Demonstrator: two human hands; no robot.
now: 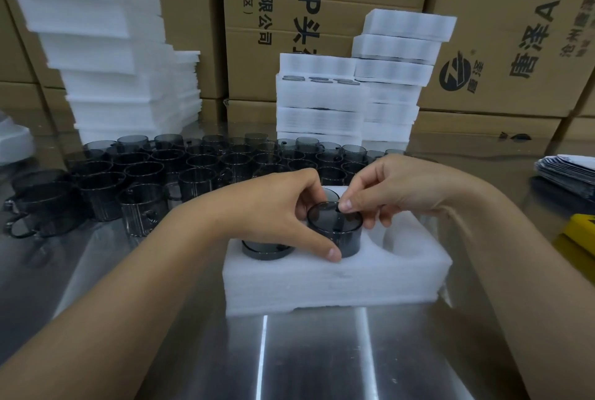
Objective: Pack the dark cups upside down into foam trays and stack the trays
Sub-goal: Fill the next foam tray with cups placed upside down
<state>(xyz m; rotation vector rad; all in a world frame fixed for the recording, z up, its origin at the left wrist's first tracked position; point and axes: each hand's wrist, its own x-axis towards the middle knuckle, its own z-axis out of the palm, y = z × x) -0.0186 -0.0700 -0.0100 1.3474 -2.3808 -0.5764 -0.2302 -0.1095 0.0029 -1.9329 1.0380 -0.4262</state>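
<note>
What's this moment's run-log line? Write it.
left hand: grips dark cup | right hand: holds same cup | foam tray: second cup seated upside down

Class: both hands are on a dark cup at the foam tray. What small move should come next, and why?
Probably press the cup further down into the foam tray. It is upside down, gripped by the left hand and the right hand, yet it stands higher than the seated cup beside it.

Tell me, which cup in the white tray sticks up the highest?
The middle cup, gripped by the left hand and right hand. It stands tall out of the tray; the left cup sits sunk low.
</note>
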